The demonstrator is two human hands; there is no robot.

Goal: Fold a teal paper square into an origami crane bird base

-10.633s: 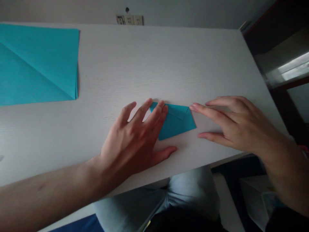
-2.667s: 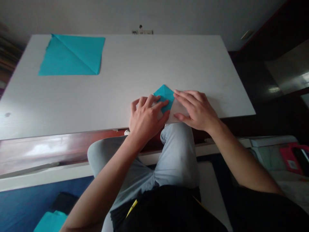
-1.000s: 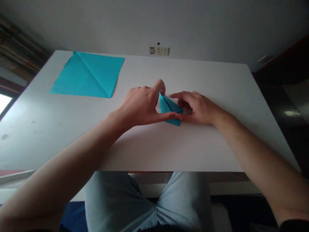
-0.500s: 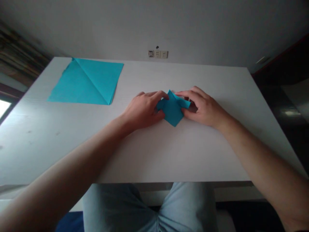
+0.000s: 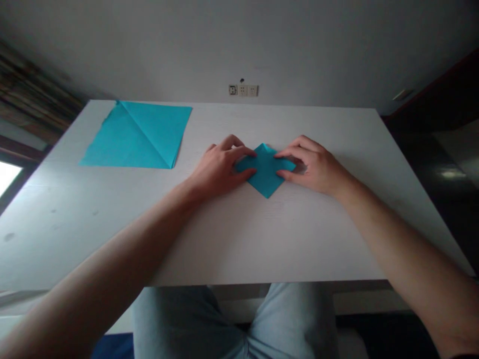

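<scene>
A small folded piece of blue paper [image 5: 266, 172] lies in a diamond shape on the white table, one corner pointing toward me. My left hand [image 5: 223, 163] grips its left corner, with thumb and index finger resting on top of the paper. From the other side, my right hand [image 5: 310, 163] has its thumb and index finger on the right corner. The far tip shows a small fold. Both side corners are partly hidden by my fingers.
Larger blue sheets [image 5: 145, 137] with a diagonal crease lie at the table's far left, one edge ragged. The white table [image 5: 232, 239] reaches back to a grey wall with sockets [image 5: 242, 90]. My legs are below the front edge.
The paper's side flaps, raised and narrower before, now lie spread out into a flatter diamond. My fingers have shifted further onto its top face. The view has tilted slightly.
</scene>
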